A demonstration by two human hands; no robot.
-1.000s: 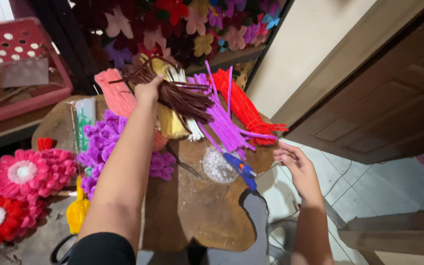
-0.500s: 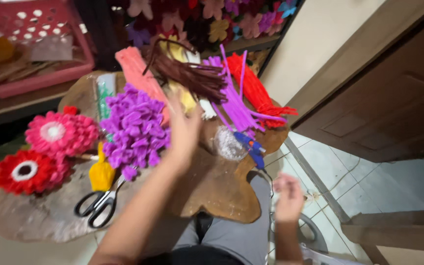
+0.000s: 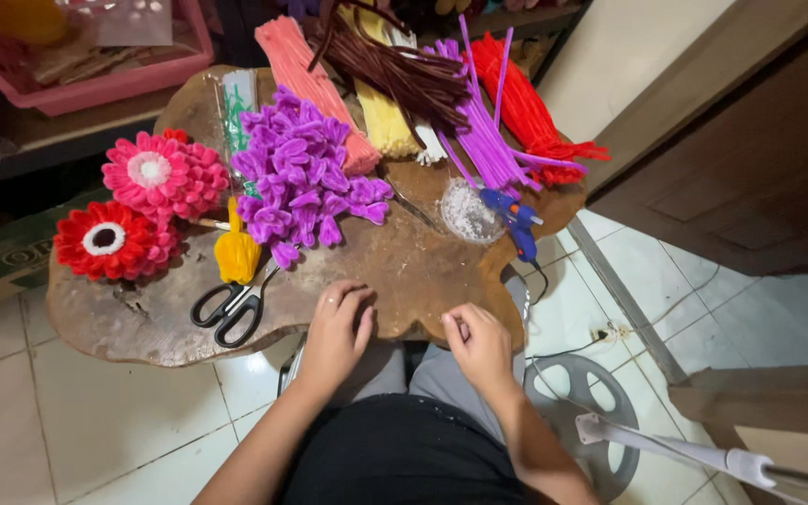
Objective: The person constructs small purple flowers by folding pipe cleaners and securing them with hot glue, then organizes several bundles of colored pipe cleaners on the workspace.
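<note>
Resting at the near edge of the wooden table [image 3: 395,271], both hands lie close together and hold nothing that can be made out. The left hand [image 3: 337,329] lies flat, fingers loosely together, its palm on the wood; the right hand [image 3: 479,341] is curled, fingers bent in toward the palm — whether something thin is pinched there I cannot tell.

Nearest the left hand, one pair of black-handled scissors [image 3: 229,307] lies at the near-left edge, with one yellow tuft [image 3: 237,252] just beyond it. Two finished flowers sit at the left edge — one red flower [image 3: 109,240], one pink flower [image 3: 161,173]. A heap of purple petals [image 3: 306,173] fills the middle. Along the far edge lie six bundles of stems: pink [image 3: 306,79], yellow [image 3: 383,117], brown [image 3: 395,70], white [image 3: 430,145], purple [image 3: 483,140] and red [image 3: 526,108]. One blue glue gun [image 3: 514,220] lies near the right edge beside one clear dish [image 3: 469,210].

Half a second ago the left hand was stretched out over the petals and the right hung below the table; now both are drawn back to the near edge.
</note>
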